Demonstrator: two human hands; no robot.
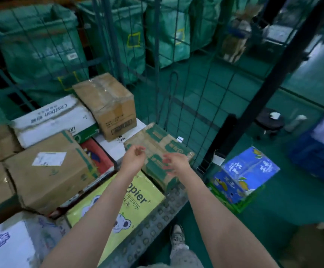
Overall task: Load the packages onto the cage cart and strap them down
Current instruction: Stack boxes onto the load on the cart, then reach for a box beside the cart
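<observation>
L hand (135, 158), R hand (176, 164) over carton (157, 141)

The brown box (107, 105) is matt cardboard with shiny clear tape (99, 88) on top. The cage cart (205, 89) is thin dark metal wire. The big green bags (41, 49) look like woven plastic cloth. The yellow pack (134, 198) looks smooth and shiny.
</observation>
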